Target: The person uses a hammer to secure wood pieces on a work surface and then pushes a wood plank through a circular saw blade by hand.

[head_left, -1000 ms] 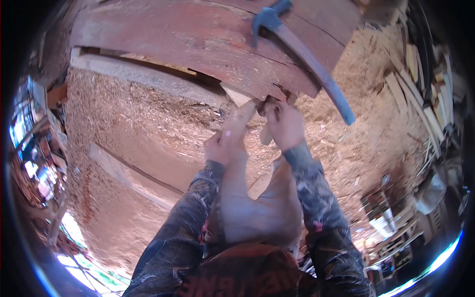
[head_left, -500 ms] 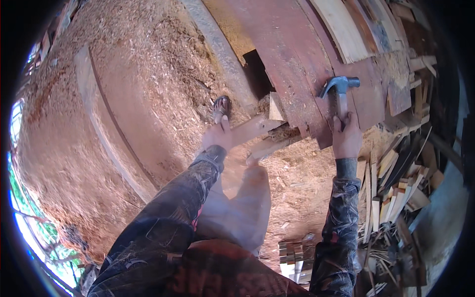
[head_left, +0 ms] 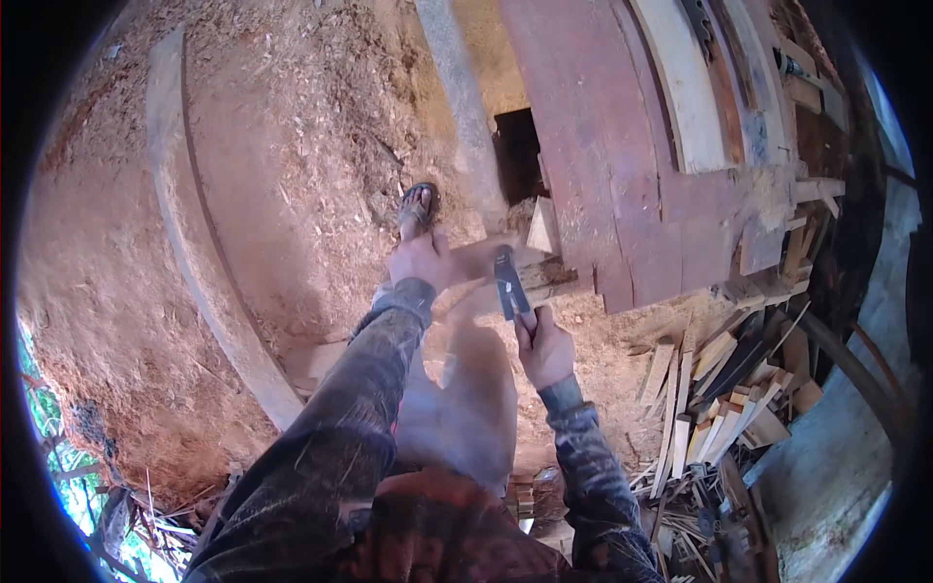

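My right hand (head_left: 546, 348) is closed around the handle of a claw hammer (head_left: 508, 282). The hammer's dark head is near the far end of a short wooden board (head_left: 474, 258), but contact between them cannot be made out. Gripping the near end of that board is my left hand (head_left: 418, 260), its fingers partly hidden and a little blurred. Beyond the board stands a pale wooden block (head_left: 543, 227), beside the edge of a reddish plank bench (head_left: 637, 238). My sandalled foot (head_left: 416, 209) shows just past the left hand.
Loose pale planks (head_left: 685, 97) and a saw-toothed strip lie on the bench. A long timber (head_left: 199, 233) rests on the sawdust-covered ground to the left. Offcuts (head_left: 724, 418) are heaped at the right, near a pale wall (head_left: 836, 466). A dark square gap (head_left: 518, 151) opens beside the bench.
My right hand has brought the hammer left, from above the reddish planks to beside the short board. My left hand keeps its grip on the board. The whole view has shifted slightly.
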`<state>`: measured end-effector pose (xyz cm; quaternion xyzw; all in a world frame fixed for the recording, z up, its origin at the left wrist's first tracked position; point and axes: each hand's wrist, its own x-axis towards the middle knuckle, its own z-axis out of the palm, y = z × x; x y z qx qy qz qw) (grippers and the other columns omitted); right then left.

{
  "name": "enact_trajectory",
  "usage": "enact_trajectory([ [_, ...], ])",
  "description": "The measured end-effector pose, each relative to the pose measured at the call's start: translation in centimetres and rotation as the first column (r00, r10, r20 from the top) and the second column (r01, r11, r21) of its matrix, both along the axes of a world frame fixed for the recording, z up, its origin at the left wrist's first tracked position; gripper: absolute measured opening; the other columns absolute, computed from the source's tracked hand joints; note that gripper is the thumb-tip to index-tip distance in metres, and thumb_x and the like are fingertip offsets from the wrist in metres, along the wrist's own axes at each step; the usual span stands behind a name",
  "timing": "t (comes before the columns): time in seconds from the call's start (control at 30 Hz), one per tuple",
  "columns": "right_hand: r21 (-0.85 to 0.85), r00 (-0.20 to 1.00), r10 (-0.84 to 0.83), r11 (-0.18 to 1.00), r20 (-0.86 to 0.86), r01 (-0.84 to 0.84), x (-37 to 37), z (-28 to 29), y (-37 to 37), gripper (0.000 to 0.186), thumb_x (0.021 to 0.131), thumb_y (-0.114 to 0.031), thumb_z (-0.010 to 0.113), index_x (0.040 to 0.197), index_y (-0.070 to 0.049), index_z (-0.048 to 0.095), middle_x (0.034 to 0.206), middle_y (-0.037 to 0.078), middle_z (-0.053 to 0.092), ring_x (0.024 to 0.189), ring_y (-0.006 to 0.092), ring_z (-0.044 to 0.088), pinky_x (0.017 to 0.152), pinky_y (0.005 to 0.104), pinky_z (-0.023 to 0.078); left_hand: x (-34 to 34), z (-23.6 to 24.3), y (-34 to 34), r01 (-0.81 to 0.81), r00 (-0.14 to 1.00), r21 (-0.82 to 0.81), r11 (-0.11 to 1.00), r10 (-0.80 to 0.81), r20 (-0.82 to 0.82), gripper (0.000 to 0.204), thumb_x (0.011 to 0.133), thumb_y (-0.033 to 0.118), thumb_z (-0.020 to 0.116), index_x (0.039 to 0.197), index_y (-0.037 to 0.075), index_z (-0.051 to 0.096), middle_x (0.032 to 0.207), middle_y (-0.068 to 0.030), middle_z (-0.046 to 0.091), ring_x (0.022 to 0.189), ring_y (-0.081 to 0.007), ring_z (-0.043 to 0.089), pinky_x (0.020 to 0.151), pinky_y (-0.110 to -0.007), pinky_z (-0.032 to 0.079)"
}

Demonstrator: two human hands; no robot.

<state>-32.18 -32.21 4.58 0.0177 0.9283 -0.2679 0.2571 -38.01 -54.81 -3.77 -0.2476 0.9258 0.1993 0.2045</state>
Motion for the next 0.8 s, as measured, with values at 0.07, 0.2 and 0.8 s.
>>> enact_trajectory([
  [0.07, -0.097, 0.997, -0.061, 0.993, 0.043, 0.065, -0.6, 2.1, -0.5, 0.017, 0.095, -0.021, 0.066, 0.098, -0.006, 0.061, 0.066, 0.017, 0.062, 0.059, 0.0367, 0.065, 0.053, 0.042, 0.051, 0.3, -0.3, -0.9, 0.005, 1.0, -0.03, 1.0, -0.005, 0.01, 0.052, 0.099, 0.044, 0.046, 0.083, 0.003, 0.076, 0.078, -0.027, 0.07, 0.076, -0.0459, 0.07, 0.076, -0.056, 0.056],
  [0.2, -0.304, 0.993, -0.083, 0.951, -0.084, 0.054, 0.7, 5.3, 0.3, 0.02, 0.092, -0.022, 0.069, 0.102, -0.005, 0.062, 0.068, 0.015, 0.064, 0.06, 0.0343, 0.066, 0.053, 0.0419, 0.051, 0.1, 0.2, -1.3, -0.001, 0.999, -0.002, 1.0, 0.001, 0.052, 0.053, 0.099, 0.044, 0.046, 0.083, 0.002, 0.075, 0.078, -0.0279, 0.07, 0.076, -0.0457, 0.07, 0.076, -0.056, 0.056],
  [0.8, 0.021, 0.982, 0.012, 1.0, 0.187, -0.016, -4.0, 0.9, 0.3, 0.027, 0.094, -0.026, 0.067, 0.102, -0.002, 0.058, 0.079, 0.021, 0.067, 0.067, 0.0411, 0.067, 0.058, 0.0486, 0.052, -1.0, -0.2, -1.0, 0.021, 1.0, 0.052, 0.998, -0.02, -0.021, 0.043, 0.098, 0.038, 0.049, 0.087, 0.004, 0.073, 0.076, -0.0263, 0.069, 0.074, -0.0454, 0.07, 0.074, -0.056, 0.056],
])
